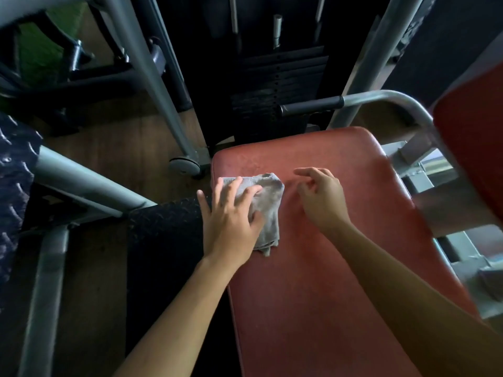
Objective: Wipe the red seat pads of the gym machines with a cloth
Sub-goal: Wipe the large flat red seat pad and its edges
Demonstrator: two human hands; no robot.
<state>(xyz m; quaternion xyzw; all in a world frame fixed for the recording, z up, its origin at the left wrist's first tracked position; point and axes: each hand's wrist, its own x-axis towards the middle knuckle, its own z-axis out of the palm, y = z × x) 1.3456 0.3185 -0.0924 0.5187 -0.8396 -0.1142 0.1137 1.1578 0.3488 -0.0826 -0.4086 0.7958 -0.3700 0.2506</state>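
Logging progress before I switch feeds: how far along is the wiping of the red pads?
Done: nothing clearly finished. In hand: the left hand presses the grey cloth flat on the red seat pad, at its far left corner; the right hand hovers open beside it. Left: pale smudges beyond the cloth, the rest of this pad, and the other red pad at right.

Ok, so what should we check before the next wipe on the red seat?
1. The cloth lies on the red seat pad: ok.
2. The left hand presses flat on the cloth: ok.
3. The right hand is out of the cloth's way: not ok, it is right beside it.
4. Pad clean past the cloth: not ok, pale smudges show.
5. Cloth clean enough: cannot tell.
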